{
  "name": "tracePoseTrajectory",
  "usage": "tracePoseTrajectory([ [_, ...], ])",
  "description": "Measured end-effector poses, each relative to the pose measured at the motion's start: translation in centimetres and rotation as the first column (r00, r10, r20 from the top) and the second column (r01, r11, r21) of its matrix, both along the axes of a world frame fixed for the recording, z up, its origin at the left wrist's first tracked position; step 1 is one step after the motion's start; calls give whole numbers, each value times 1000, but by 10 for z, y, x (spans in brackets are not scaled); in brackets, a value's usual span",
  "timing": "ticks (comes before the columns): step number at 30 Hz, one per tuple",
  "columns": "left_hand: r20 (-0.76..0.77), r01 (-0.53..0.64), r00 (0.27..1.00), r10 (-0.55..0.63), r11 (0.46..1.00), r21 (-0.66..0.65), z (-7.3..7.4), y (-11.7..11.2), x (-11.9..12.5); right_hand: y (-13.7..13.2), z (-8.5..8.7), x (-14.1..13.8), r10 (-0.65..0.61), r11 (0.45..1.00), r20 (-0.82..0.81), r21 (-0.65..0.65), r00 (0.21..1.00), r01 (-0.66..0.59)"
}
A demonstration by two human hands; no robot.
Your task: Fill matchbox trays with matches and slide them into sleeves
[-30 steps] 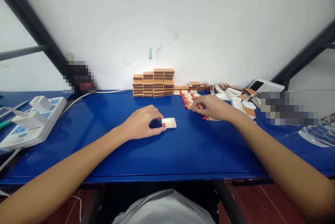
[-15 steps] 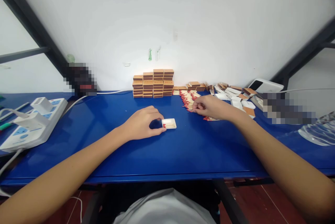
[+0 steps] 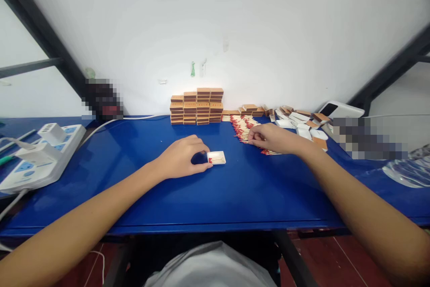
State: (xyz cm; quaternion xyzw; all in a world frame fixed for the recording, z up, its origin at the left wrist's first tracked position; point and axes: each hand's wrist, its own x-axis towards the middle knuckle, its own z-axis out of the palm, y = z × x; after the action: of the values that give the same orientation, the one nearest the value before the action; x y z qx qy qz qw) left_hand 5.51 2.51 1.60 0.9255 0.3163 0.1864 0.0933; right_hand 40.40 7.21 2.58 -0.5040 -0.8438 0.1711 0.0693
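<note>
My left hand [image 3: 183,158] rests on the blue table [image 3: 215,197], its thumb and fingers pinching the left end of a small white matchbox tray [image 3: 217,157] that holds a few red-tipped matches. My right hand [image 3: 273,138] lies on a spread pile of loose matches [image 3: 243,126], fingertips pinched together on some of them. A neat stack of closed brown matchboxes [image 3: 197,106] stands against the wall behind the tray.
Loose brown sleeves and white trays [image 3: 298,122] are scattered at the back right, beside a white device [image 3: 341,110]. A white power strip [image 3: 40,155] with plugs and cables sits at the far left. Clear plastic [image 3: 405,173] lies at the right edge.
Almost nothing has moved. My right hand shifted slightly over the match pile; the left hand and tray stayed where they were.
</note>
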Motion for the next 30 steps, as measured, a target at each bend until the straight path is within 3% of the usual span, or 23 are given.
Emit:
tracePoseTrajectory([
  [11,-1,3,1000,-3,1000,0,-1,0,0,-4,13,2,5,1000,-33,31,999,-4],
  [19,-7,1,1000,-1,1000,8,-1,0,0,-8,18,8,11,988,9,-156,1000,-10],
  [30,-9,-4,1000,4,1000,2,0,0,0,-5,13,5,-14,992,9,-126,1000,15],
])
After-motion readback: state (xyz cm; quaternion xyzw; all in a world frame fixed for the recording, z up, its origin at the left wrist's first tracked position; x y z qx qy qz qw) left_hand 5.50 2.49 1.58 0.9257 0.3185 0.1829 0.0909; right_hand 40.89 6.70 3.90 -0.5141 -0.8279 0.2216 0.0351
